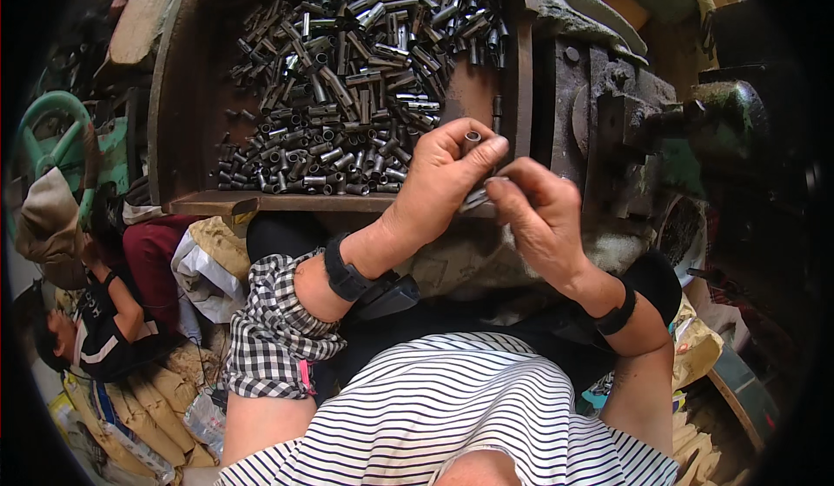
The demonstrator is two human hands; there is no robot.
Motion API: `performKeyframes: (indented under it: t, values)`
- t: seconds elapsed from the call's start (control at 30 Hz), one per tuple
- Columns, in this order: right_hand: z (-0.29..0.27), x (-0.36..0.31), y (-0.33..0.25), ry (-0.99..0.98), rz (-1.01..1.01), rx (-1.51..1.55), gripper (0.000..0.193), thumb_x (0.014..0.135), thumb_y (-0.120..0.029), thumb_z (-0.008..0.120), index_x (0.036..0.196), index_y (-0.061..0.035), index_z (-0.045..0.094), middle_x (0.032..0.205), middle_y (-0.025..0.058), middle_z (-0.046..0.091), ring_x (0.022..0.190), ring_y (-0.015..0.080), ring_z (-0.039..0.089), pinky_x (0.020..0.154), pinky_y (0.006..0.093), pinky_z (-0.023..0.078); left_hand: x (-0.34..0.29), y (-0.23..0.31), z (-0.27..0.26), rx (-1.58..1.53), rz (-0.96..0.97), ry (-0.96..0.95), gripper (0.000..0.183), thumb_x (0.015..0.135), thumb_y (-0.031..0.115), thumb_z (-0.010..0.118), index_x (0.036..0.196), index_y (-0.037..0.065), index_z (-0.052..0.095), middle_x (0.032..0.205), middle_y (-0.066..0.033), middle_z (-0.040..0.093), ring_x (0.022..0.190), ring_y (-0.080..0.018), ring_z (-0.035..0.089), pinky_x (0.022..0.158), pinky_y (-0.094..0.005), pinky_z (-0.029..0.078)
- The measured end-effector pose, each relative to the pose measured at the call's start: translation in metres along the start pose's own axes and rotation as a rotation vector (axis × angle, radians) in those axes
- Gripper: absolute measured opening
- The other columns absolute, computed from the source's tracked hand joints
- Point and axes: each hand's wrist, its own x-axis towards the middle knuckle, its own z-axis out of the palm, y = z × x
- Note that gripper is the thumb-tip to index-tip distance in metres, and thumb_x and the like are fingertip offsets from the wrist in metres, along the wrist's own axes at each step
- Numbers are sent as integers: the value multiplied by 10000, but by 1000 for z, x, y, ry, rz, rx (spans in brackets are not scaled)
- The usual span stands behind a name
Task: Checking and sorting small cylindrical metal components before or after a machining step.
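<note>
Above the near right corner of a tray of metal parts, my left hand (434,173) is closed around a short metal tube (472,138), whose round open end shows between thumb and forefinger. Just to its right, my right hand (540,218) has thumb and fingers drawn together in a pinch, slightly blurred. A shiny metal piece (475,199) shows between the two hands, by the right fingertips; which hand bears it is unclear. Loose short metal tubes (356,78) are heaped in the tray, with smaller collared sleeves (304,160) gathered at its near side.
The wooden tray (200,199) has raised walls. Right of it stands a dark, greasy machine (608,112) with a grey cloth (591,17) on top. A green handwheel (56,138) is at far left, above another person (104,321). Sacks (139,408) lie at lower left.
</note>
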Motion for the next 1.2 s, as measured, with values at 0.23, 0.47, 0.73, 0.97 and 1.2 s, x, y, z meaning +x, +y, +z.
performKeyframes:
  t: [0.23, 0.47, 0.73, 0.97, 1.2]
  values:
    - [-28, -4, -54, 428, -861, -1042, 114, 802, -83, 652, 816, -12, 564, 626, 78, 529, 466, 196, 490, 418, 301, 391, -4, 9, -16, -97, -68, 94, 93, 891, 162, 584, 861, 78, 556, 606, 62, 477, 449, 0, 364, 380, -151, 255]
    - [-42, 25, -1, 300, -714, -1039, 100, 814, -116, 638, 792, -47, 568, 599, 92, 511, 445, 233, 488, 433, 289, 387, 4, 8, -9, -27, -56, 76, 113, 888, 169, 589, 882, 61, 558, 623, 54, 499, 441, -5, 374, 384, -160, 267]
    - [-32, 9, -29, 446, -782, -762, 97, 837, -97, 623, 819, -17, 572, 629, 84, 547, 453, 201, 518, 435, 254, 388, -2, 6, -13, 119, -21, 59, 138, 877, 185, 612, 901, 57, 565, 636, 59, 499, 466, 3, 378, 398, -155, 275]
    - [-40, 27, 2, 425, -513, -672, 178, 858, -163, 622, 803, -5, 558, 536, 68, 515, 413, 164, 495, 392, 298, 376, -1, 10, -10, 215, -86, 1, 144, 871, 181, 621, 923, 55, 573, 636, 56, 511, 482, 4, 396, 406, -157, 294]
    - [-34, 12, -7, 211, -55, -215, 178, 882, -171, 597, 822, -7, 562, 556, 14, 544, 498, 75, 518, 427, 243, 370, -1, 11, -3, 249, -66, -61, 125, 868, 152, 614, 941, 56, 579, 650, 55, 518, 497, 1, 411, 415, -162, 309]
